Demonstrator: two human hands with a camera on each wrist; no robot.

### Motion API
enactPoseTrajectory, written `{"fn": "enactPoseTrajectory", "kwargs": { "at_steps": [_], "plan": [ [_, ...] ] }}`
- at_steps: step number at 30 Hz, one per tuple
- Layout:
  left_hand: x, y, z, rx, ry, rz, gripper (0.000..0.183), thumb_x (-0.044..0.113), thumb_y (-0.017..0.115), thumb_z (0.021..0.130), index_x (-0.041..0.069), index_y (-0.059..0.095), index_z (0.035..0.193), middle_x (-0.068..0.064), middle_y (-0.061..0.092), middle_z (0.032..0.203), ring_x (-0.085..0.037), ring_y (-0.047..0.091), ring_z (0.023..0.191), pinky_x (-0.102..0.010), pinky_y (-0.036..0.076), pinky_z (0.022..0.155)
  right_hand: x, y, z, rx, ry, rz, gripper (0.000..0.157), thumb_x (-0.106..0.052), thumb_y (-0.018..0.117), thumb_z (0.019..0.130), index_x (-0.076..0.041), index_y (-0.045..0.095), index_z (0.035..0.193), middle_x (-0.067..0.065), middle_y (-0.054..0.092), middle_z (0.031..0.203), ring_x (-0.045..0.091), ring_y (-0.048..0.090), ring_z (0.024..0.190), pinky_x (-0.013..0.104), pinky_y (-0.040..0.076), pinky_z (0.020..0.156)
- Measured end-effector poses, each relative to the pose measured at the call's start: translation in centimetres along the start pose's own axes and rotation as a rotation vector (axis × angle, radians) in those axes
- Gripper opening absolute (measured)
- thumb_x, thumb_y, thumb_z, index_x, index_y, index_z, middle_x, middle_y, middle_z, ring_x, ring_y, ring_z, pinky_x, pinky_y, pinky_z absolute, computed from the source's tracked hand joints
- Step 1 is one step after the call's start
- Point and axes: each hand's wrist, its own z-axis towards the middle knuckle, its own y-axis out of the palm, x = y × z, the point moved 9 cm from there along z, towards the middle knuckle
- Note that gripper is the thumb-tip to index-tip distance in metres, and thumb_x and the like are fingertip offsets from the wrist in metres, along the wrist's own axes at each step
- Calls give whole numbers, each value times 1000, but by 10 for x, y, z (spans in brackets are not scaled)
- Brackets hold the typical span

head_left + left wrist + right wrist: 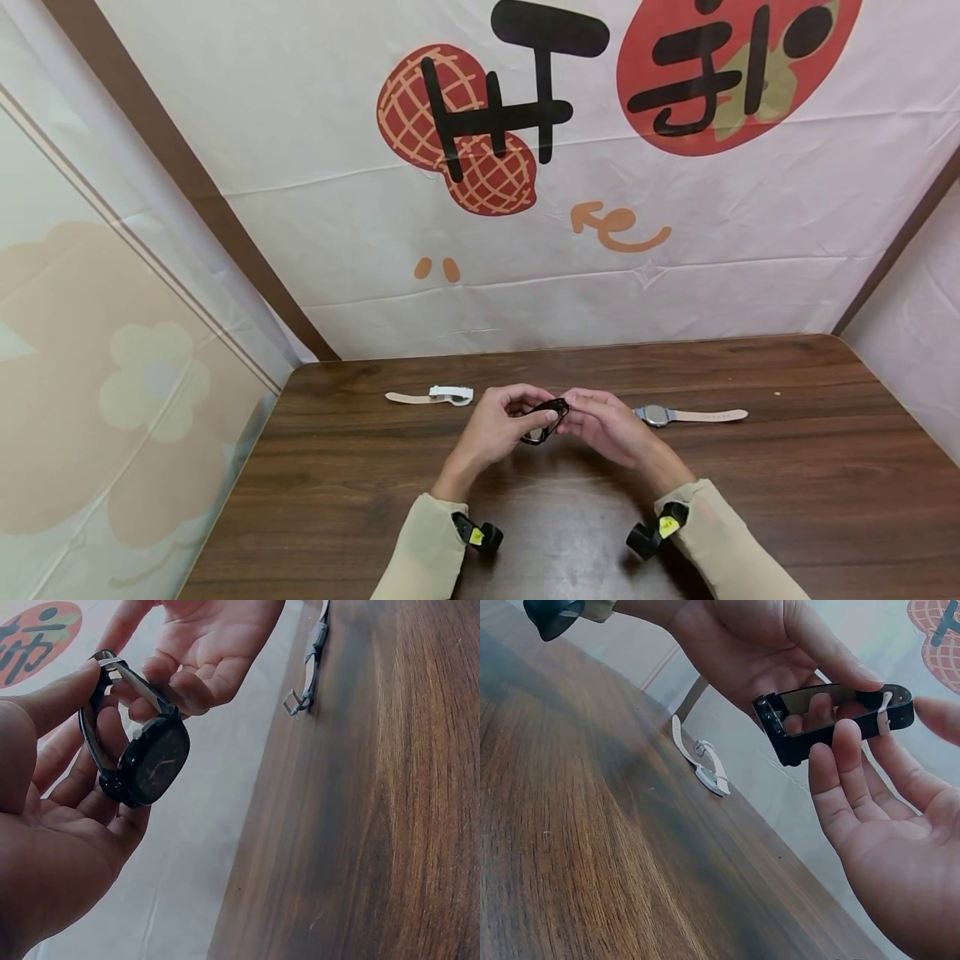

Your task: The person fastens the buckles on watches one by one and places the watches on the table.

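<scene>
Both hands hold a black wristwatch point(558, 407) above the table. Its strap is done up into a loop, with a metal buckle point(112, 662) at the end away from the case. My left hand point(491, 427) grips the watch, its thumb along the strap and fingers through the loop. The dark squarish dial point(163, 763) faces away from that palm in the left wrist view. At the buckle end, my right hand point(609, 427) pinches the strap, with fingertips point(847, 735) along its outer side.
A white wristwatch point(453, 395) lies on the wooden table point(337, 500) to the left, its strap stretched out. Right of the hands lies another wristwatch with a blue-grey band point(656, 415). A printed cloth point(360, 225) hangs behind the table's back edge.
</scene>
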Motion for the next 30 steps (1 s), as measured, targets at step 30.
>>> {"fn": "enactPoseTrajectory", "kwargs": {
  "at_steps": [30],
  "plan": [
    [-7, 3, 8, -7, -33, 13, 14, 12, 75, 88, 12, 75, 103, -7, 74, 98, -12, 65, 80, -25, 53, 68, -2, -4, 2, -11, 13, -35, 25, -6, 39, 105, -4, 64, 108, 0, 66, 101, 12, 61, 94, 27, 48, 90]
  ]
}}
